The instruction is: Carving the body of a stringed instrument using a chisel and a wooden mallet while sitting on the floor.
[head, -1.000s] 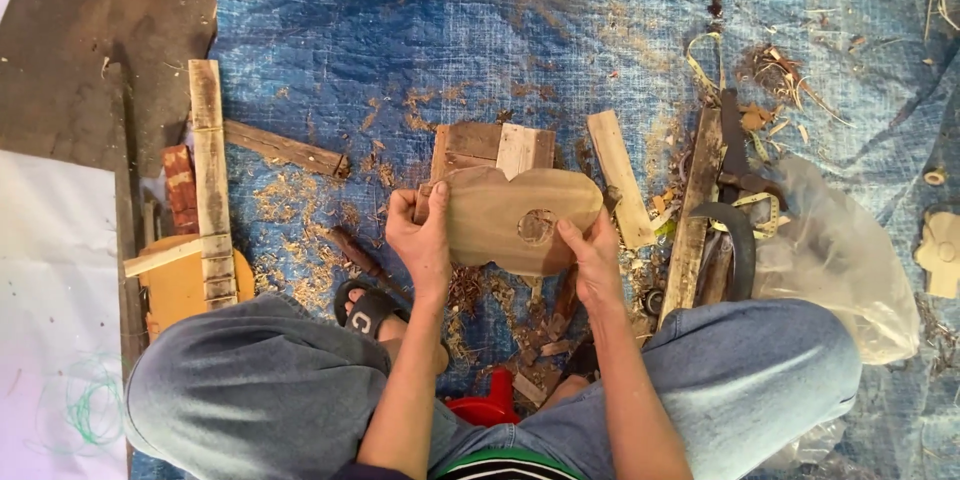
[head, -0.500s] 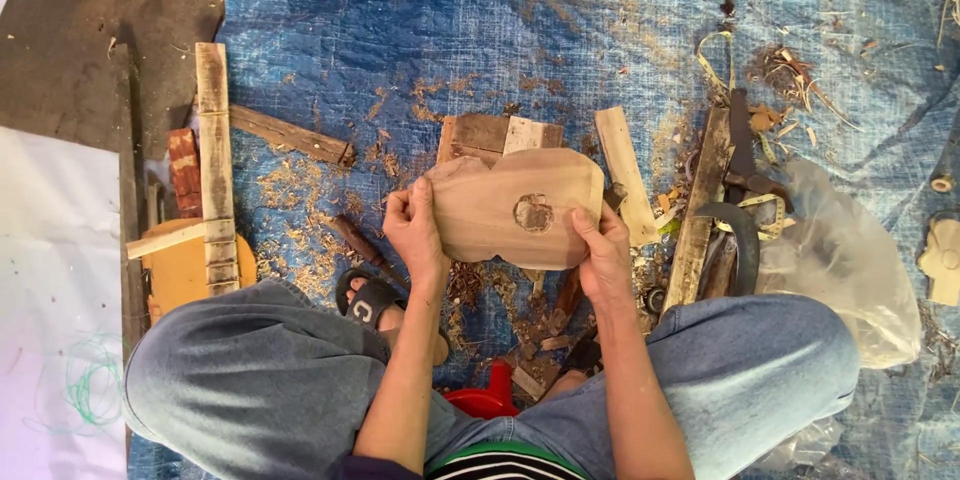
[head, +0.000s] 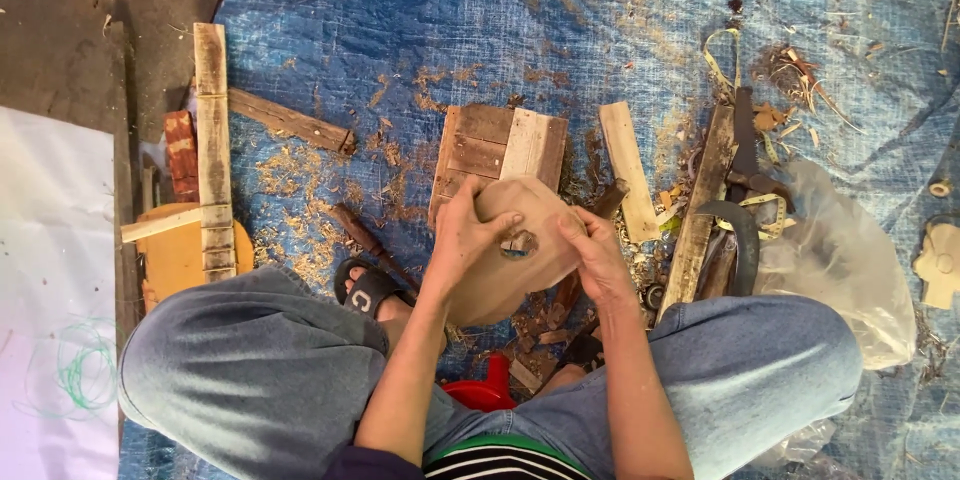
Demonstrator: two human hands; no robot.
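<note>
A pale carved wooden piece (head: 515,270) with a hole near its middle is held upright in front of me, between my knees. My left hand (head: 462,235) grips its left upper edge, thumb across the face. On the right edge sits my right hand (head: 598,255), fingers curled toward the hole. Behind the piece lies a block of brown planks (head: 497,148) on the blue tarp (head: 600,20).
Wood shavings cover the tarp. A long plank (head: 211,150) and a round yellow board (head: 180,255) lie left. Right are a wooden slat (head: 627,170), a curved dark blade (head: 742,240), a clear plastic bag (head: 840,260). A red object (head: 490,390) sits by my lap.
I have turned the carved piece from lying flat and wide to standing on end, pulling it closer to my body. Both hands shifted along its edges.
</note>
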